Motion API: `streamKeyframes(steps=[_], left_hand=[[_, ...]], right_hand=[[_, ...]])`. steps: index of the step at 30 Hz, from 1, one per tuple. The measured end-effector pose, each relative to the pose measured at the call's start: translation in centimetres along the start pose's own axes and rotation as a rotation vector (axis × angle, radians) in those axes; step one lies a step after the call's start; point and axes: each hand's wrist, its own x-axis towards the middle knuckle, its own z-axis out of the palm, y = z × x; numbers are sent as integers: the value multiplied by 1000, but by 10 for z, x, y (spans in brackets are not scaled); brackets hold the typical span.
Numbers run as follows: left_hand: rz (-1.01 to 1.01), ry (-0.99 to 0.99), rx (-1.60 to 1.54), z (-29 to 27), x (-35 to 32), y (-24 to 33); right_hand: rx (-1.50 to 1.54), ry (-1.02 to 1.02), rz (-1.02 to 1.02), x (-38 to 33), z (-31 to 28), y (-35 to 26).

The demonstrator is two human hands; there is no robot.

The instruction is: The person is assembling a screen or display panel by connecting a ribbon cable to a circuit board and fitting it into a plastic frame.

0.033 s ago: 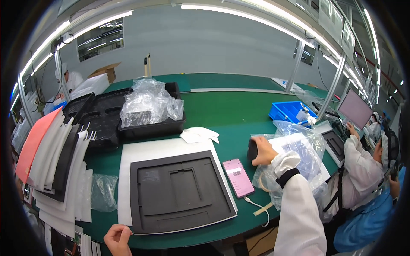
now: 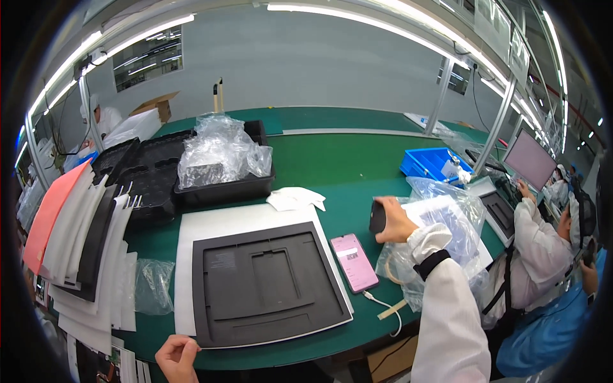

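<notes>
Nothing is seen to have moved since the earlier frame: the small dark oval object (image 2: 377, 217) is held in the same place, above the green counter (image 2: 332, 166) just beside the crumpled clear plastic bag (image 2: 440, 217). The right hand (image 2: 394, 220) is wrapped around that object, the fingers closed on it; much of the object is covered by the hand, so its exact shape cannot be made out. The right forearm, in a white sleeve with a dark wrist band, is raised from the lower edge and angled up and to the left across the bag.

The left hand (image 2: 177, 357) is placed at the near edge of the counter, just below the dark grey moulded plastic panel (image 2: 265, 284); its fingers are curled shut into a loose fist, and nothing can be seen inside them. Its wrist is cut off by the lower rim.

The panel is laid flat on a white foam sheet (image 2: 220, 223). A pink smartphone (image 2: 355, 262) is laid just right of the panel, a white cable trailing from its near end. Behind the sheet, a folded white cloth (image 2: 295, 198) and a black plastic tray (image 2: 223, 188) filled with clear bags are seen. White and black sheets are stacked at the left, partly cut off. A blue plastic bin (image 2: 428, 163) is set farther right, near another person in white.
</notes>
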Motion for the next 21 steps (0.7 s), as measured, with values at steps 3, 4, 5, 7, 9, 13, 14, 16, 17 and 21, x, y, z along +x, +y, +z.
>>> streamKeyframes(steps=[3,4,5,7,9,13,14,16,17,21], left_hand=[[120,-203,107,25,-11,22],[78,-306,79,36,-15,27],[54,-374,7,48,-19,24],[-107,-412,-183,90,-23,27],[-361,-600,-601,128,-16,19],[-976,-918,-974,162,-13,2],[-1024,-988,-1043,158,-16,-12],[-1073,-877,-964,161,-21,-10],[-1006,-866,-837,163,-22,-7],[-972,-806,-996,167,-22,-4]], right_hand=[[266,189,-175,-12,-27,-51],[265,213,-242,-22,-37,-75],[273,236,-315,-33,-45,-101],[230,200,-479,-67,-57,-145],[46,112,-707,-99,-59,-175],[-43,10,-873,-147,-44,-205],[-60,0,-904,-155,-38,-208],[14,39,-925,-167,-28,-210],[-36,19,-904,-172,-27,-210],[302,21,-689,-159,-51,-187]])
